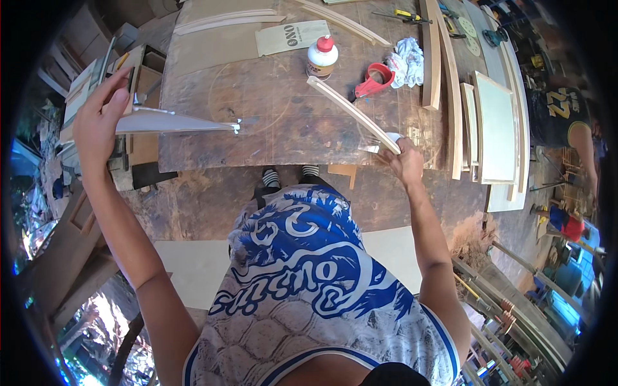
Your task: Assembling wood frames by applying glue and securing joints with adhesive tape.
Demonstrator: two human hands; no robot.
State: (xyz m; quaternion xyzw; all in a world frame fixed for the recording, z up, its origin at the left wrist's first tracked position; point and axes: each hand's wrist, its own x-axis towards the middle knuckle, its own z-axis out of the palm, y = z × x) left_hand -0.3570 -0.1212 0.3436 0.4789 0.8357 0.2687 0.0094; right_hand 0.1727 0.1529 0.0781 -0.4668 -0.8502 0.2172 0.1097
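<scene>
My right hand (408, 162) grips the near end of a pale grooved wooden strip (353, 114), which slants up and left over the brown worktable (251, 96). The strip's far end lies close to a white bottle with a red cap (322, 59). On the left, my left hand (100, 122) is raised with its fingers stretched and thumb apart. Its palm is at the end of a thin whitish panel (170, 123); whether it touches is unclear. White blobs that look like glue (236, 126) sit on the panel's right corner. Beside my right hand lies a small shiny piece (371, 148).
A red handled container (375, 80) and a crumpled white cloth (407, 62) stand behind the strip. Wooden strips (225, 20) lie at the back. Long boards (440, 83) and framed panels (494, 125) line the right side. Another person (566, 116) is at far right.
</scene>
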